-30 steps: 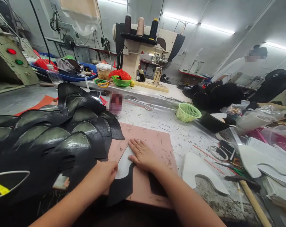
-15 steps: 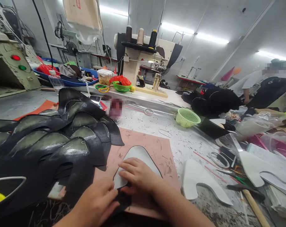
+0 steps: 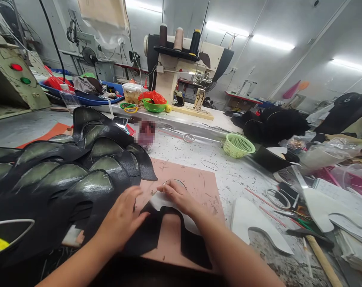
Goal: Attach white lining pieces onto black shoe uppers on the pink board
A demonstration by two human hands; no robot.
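Note:
In front of me a black U-shaped shoe-upper piece (image 3: 195, 247) lies on a pinkish board (image 3: 200, 185), its two legs toward me. A whitish piece (image 3: 158, 201) covers its rounded top, slightly blurred and partly hidden by my fingers. My right hand (image 3: 178, 195) is over this whitish piece, fingers pinched together at its upper left edge. My left hand (image 3: 121, 217) hovers at the left of the black piece, thumb and fingers apart, holding nothing I can see. Close by on the left is a pile of black shoe uppers (image 3: 88, 185) with shiny greenish patches.
White cut shapes (image 3: 255, 223) lie right of the board, near a hammer (image 3: 321, 255) and a steel ruler (image 3: 300, 177). Behind are a pale green basket (image 3: 237, 145), a green bowl (image 3: 154, 105) with a red bag, and a sewing machine (image 3: 166, 79) with thread spools.
My left hand has moved up and its fingers have spread. My right hand has drawn up to the whitish piece's edge, and the black piece's legs now show. The person at the far right is out of sight.

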